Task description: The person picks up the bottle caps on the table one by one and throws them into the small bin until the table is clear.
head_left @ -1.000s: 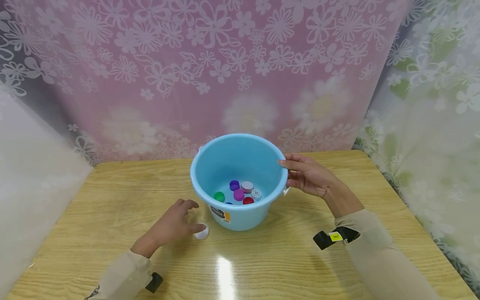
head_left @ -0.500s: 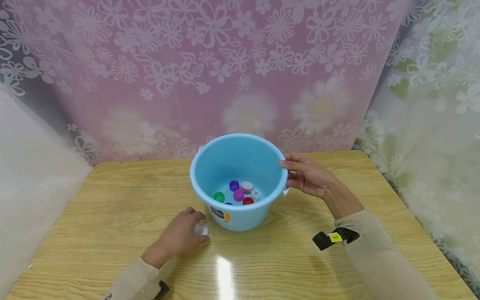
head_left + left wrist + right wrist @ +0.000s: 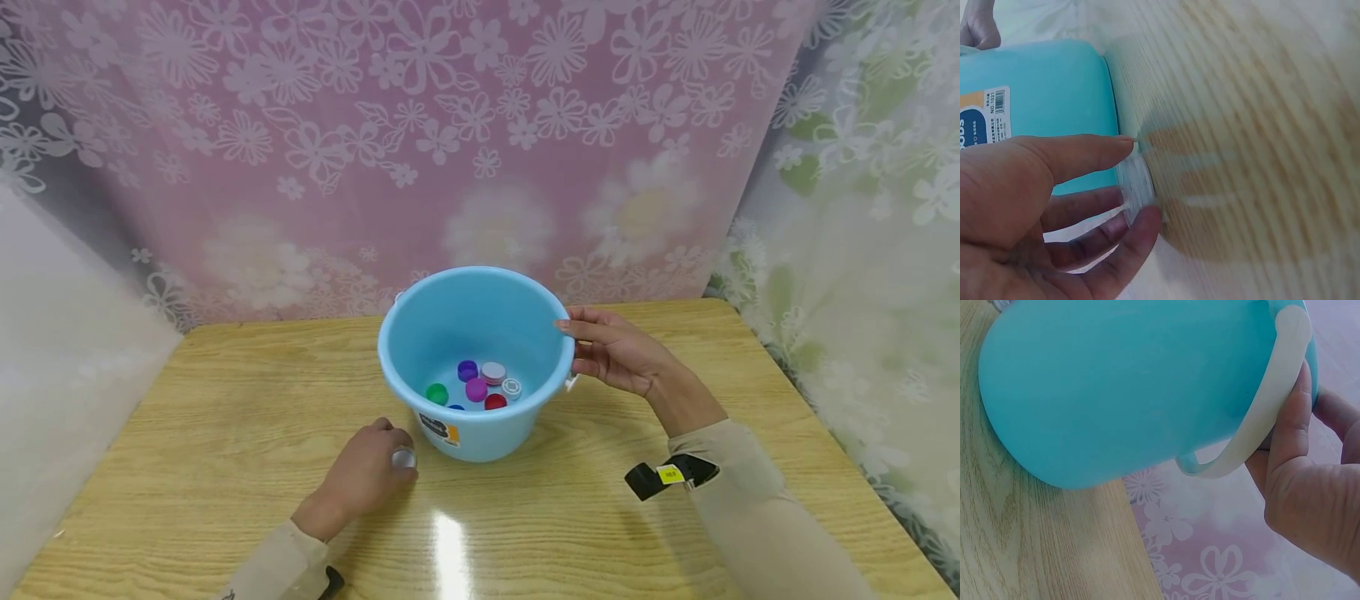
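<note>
A light blue bucket (image 3: 495,437) stands upright on the table, and my right hand (image 3: 618,354) grips its right rim. In the right wrist view its white handle (image 3: 1260,412) hangs down beside my fingers. On the table in front of the bucket, my left hand (image 3: 362,471) pinches a whitish, ridged bottle cap (image 3: 403,458). The left wrist view shows this cap (image 3: 1137,184) on edge between thumb and fingers, close to the bucket wall. Inside the bucket lie several caps, among them a purple one (image 3: 467,371), a green one (image 3: 437,394) and a red one (image 3: 495,402).
The wooden table (image 3: 247,417) has its back edge against a pink flowered curtain (image 3: 375,167). A paler curtain (image 3: 870,275) hangs on the right. A printed label (image 3: 438,429) is on the bucket's front.
My left hand has moved right and slightly down to the whitish cap, and its fingers have closed on it. My right hand stays at the bucket rim.
</note>
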Motion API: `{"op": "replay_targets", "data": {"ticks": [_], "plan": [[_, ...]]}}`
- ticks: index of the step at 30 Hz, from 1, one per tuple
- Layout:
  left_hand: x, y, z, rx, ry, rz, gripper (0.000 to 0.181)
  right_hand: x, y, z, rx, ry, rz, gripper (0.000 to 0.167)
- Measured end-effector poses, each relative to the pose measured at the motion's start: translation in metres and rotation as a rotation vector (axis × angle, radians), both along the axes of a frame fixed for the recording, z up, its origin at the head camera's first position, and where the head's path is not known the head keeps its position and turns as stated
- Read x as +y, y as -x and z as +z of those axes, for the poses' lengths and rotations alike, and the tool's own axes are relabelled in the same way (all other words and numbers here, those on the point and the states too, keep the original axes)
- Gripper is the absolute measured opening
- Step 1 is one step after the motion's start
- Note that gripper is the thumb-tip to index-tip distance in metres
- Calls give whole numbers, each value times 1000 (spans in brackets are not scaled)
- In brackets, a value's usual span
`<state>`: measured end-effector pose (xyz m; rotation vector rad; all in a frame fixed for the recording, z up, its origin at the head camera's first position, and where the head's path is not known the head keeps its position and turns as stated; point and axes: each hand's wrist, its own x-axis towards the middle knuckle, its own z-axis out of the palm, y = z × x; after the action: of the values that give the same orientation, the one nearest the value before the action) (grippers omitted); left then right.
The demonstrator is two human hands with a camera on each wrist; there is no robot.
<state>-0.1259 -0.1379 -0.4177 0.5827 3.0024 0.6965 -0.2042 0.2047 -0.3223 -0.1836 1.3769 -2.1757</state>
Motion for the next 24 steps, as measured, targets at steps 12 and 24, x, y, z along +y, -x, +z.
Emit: {"op": "replay_targets", "data": {"ticks": [12,24], "plan": [[-1,1,2,2,20,-4,19,-1,0,1,0,-13,-17,12],[-19,5,23,20,-51,105,29,-1,0,-2,-1,8,-4,11]]}}
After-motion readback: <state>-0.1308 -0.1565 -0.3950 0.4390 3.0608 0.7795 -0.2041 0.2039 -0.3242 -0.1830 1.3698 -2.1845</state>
